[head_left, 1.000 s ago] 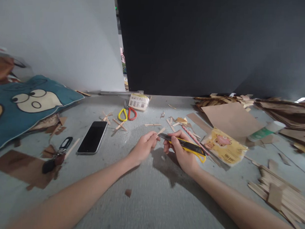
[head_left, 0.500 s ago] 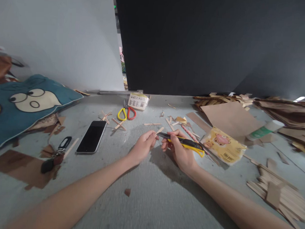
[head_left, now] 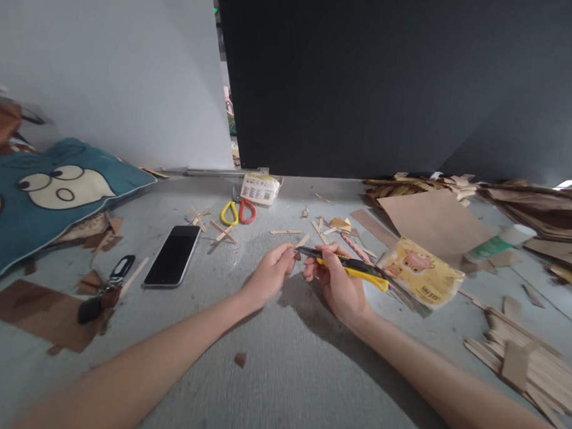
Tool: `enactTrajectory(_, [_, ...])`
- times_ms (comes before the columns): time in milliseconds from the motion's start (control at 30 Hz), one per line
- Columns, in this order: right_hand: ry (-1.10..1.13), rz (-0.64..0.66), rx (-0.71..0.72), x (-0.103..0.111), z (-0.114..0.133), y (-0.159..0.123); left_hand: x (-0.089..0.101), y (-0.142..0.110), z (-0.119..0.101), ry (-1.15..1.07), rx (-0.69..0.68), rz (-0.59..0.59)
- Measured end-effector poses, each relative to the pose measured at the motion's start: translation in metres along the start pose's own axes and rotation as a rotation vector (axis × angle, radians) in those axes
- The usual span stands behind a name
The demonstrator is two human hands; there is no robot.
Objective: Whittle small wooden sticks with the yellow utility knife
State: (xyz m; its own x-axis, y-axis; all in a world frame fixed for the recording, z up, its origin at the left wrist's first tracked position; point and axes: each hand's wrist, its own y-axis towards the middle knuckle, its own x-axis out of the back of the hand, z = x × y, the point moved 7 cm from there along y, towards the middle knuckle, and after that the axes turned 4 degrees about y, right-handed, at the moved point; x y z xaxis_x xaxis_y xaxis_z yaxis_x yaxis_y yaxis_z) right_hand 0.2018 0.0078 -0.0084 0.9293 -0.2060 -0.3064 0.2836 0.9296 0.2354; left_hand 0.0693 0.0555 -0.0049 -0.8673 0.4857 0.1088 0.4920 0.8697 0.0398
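My left hand (head_left: 271,273) is closed on a short pale wooden stick (head_left: 303,241), its end showing past the thumb and fingertips. In my right hand (head_left: 342,288) lies a yellow and black utility knife (head_left: 366,275), tip pointing left. The knife's front end meets the stick near my left fingertips; whether the blade cuts into it I cannot tell. Beyond my hands are a loose wooden stick (head_left: 286,232), crossed sticks (head_left: 223,232) to the left, and several more sticks (head_left: 320,231) to the right.
Left of my hands lie a phone (head_left: 172,255), keys (head_left: 100,295) and a blue pillow (head_left: 70,201). Yellow-and-red-handled scissors (head_left: 238,213) rest by a small packet (head_left: 259,190). On the right are a yellow packet (head_left: 420,272), a glue stick (head_left: 501,244), cardboard (head_left: 433,216) and a stick pile (head_left: 534,364).
The knife has shifted slightly to the right and its angle has changed a little. Less of the stick shows beyond my left fingers. Both hands keep their hold.
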Motion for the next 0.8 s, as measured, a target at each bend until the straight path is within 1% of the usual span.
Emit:
enactTrajectory(100, [-0.023,0.029,0.072,-0.002,0.016,-0.006,-0.001,-0.001,0.0,0.013,-0.01,-0.004])
enactTrajectory(167, [-0.088,0.041,0.178,-0.003,0.032,-0.01,-0.002,-0.003,-0.001,0.016,-0.011,-0.005])
enactTrajectory(233, [-0.166,0.058,0.263,-0.004,0.043,-0.013,-0.003,-0.006,-0.003,0.05,-0.027,-0.014])
enactTrajectory(367, [-0.279,0.04,0.357,-0.001,0.047,-0.013,-0.002,-0.012,-0.01,0.185,-0.091,-0.033])
enactTrajectory(400, [-0.331,0.024,0.4,0.001,0.048,-0.013,-0.002,-0.012,-0.011,0.209,-0.097,-0.036])
enactTrajectory(467, [-0.512,-0.017,0.552,0.002,0.055,-0.015,0.0,-0.012,-0.01,0.235,-0.101,-0.056])
enactTrajectory(533, [-0.757,-0.055,0.749,-0.001,0.065,-0.02,0.001,-0.012,-0.009,0.248,-0.104,-0.073])
enactTrajectory(567, [-0.865,-0.06,0.819,-0.003,0.067,-0.022,0.001,-0.012,-0.008,0.255,-0.11,-0.074])
enactTrajectory(600, [-0.944,-0.047,0.857,-0.006,0.068,-0.022,0.0,-0.012,-0.008,0.264,-0.116,-0.069])
enactTrajectory(667, [-1.021,0.01,0.842,-0.01,0.065,-0.02,-0.002,-0.013,-0.009,0.293,-0.129,-0.047])
enactTrajectory(800, [-1.066,0.115,0.725,-0.014,0.055,-0.014,-0.005,-0.016,-0.014,0.35,-0.147,-0.023])
